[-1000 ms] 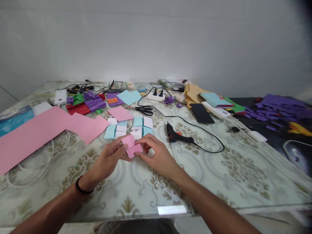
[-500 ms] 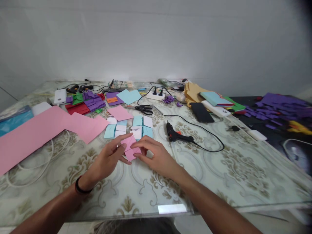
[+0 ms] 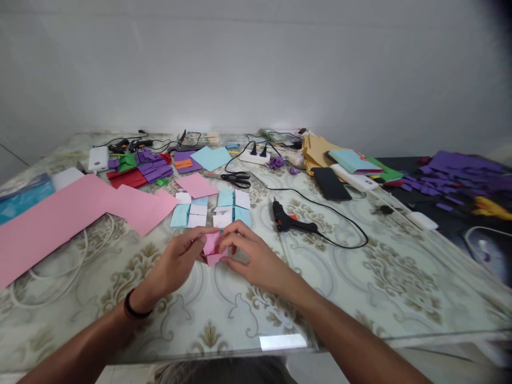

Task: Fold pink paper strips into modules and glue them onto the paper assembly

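Note:
A small folded pink paper [image 3: 212, 244] is held between both hands above the middle of the table, its sides bent up into a shallow box-like shape. My left hand [image 3: 181, 260] grips its left side, thumb on top, the other fingers partly hidden behind. On the right side, my right hand [image 3: 254, 260] pinches the paper with bent fingers. Just beyond the hands lie two folded blue and white paper squares [image 3: 189, 212]. A flat pink sheet [image 3: 197, 185] lies behind these, close to black-handled scissors [image 3: 239, 180].
A black glue gun [image 3: 294, 221] lies right of the hands, its cord looping rightward. Large pink paper [image 3: 60, 226] covers the left side over a white cable. Colored paper pieces [image 3: 152, 169], a power strip [image 3: 255, 157] and a black phone [image 3: 331, 184] lie farther back.
The pink paper has gone from a flatter, open shape to one with raised sides. My right fingers have curled in over it; both arms stay in nearly the same place.

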